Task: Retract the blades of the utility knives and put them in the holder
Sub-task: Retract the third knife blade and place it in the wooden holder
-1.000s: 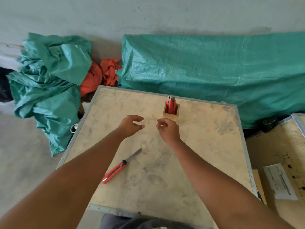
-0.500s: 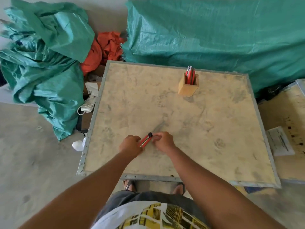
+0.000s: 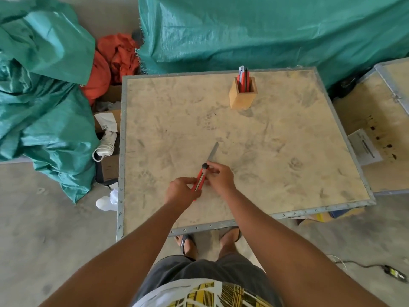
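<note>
Utility knife [image 3: 200, 179], red body, black knob at the fore end, held over the near-centre of the worktop [image 3: 287, 151]. Blade [image 3: 213, 152] fully extended, grey, pointing toward 1 o'clock, tip clear of both hands. Left hand [image 3: 182, 191] at the rear of the handle, fingers clenched round the red body. Right hand [image 3: 221, 177] just beside it at 2 o'clock, fingers [image 3: 210, 168] grasping the fore part of the handle close under the knob. Hands almost touching, knife between them, tilted along the 7-to-1 o'clock line.

Holder [image 3: 242, 94], wooden, square, upright, at 1 o'clock from the hands, well apart, near the far edge of the worktop. Other knives [image 3: 243, 77] standing in it, red with a pale end showing above the rim; number cannot be told.

Worktop pale, smudged, edged with a metal frame. Green tarpaulin [image 3: 254, 29] beyond the far edge at 12 o'clock; second heap of green tarpaulin [image 3: 44, 96] on the floor at 9 o'clock, orange cloth [image 3: 115, 56] between the two. Second table [image 3: 380, 134] at 3 o'clock with a paper sheet [image 3: 364, 147] on it. Sandalled feet [image 3: 230, 237] visible below the near edge.
</note>
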`<state>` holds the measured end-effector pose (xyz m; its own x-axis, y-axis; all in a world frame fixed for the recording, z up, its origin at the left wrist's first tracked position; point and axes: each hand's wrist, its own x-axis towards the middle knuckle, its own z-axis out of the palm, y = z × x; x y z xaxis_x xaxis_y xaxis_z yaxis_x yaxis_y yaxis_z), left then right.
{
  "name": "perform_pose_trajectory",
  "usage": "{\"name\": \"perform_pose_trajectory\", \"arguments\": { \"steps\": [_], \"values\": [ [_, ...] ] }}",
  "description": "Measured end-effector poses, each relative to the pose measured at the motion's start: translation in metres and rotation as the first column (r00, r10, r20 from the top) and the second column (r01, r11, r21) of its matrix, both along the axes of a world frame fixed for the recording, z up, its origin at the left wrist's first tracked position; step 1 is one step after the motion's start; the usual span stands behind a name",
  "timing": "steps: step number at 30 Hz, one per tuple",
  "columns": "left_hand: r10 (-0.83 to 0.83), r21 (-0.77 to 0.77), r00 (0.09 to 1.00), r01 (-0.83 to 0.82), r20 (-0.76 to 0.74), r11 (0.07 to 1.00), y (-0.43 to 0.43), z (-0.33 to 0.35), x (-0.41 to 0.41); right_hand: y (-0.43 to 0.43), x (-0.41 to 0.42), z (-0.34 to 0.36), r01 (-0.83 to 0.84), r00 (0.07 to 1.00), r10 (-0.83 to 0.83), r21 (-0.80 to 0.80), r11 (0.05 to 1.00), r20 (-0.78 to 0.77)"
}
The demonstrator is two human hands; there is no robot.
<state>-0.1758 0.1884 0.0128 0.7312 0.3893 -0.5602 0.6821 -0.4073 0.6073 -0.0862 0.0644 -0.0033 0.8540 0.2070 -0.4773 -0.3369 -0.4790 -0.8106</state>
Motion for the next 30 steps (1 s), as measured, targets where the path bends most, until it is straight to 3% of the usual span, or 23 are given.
{"name": "perform_pose_trajectory", "arguments": {
  "steps": [4,8,14,18,23,30],
  "values": [
    [0.001,0.018,0.975,-0.006,0.221,1.000,-0.003,0.027,0.008,-0.006,0.016,0.027,0.059,0.996,-0.067,0.127,0.990,0.065],
    [0.052,-0.102,0.910,-0.011,0.411,0.995,-0.005,0.064,0.032,-0.014,0.047,0.076,0.021,0.987,-0.055,0.217,0.976,0.153],
    [0.241,-0.498,0.901,-0.033,0.361,0.867,-0.017,0.130,0.082,-0.045,0.101,0.150,-0.103,0.956,0.022,0.264,0.959,0.293],
    [0.222,-0.520,0.887,0.024,0.405,0.854,-0.033,0.162,0.109,-0.068,0.133,0.182,-0.204,0.925,0.100,0.257,0.945,0.366],
    [0.326,-0.610,0.861,-0.022,0.391,0.792,-0.065,0.178,0.139,-0.094,0.165,0.197,-0.273,0.898,0.136,0.288,0.918,0.418],
    [0.379,-0.616,0.837,-0.065,0.395,0.785,-0.106,0.178,0.170,-0.120,0.204,0.202,-0.390,0.862,0.250,0.263,0.882,0.440]
  ]
}}
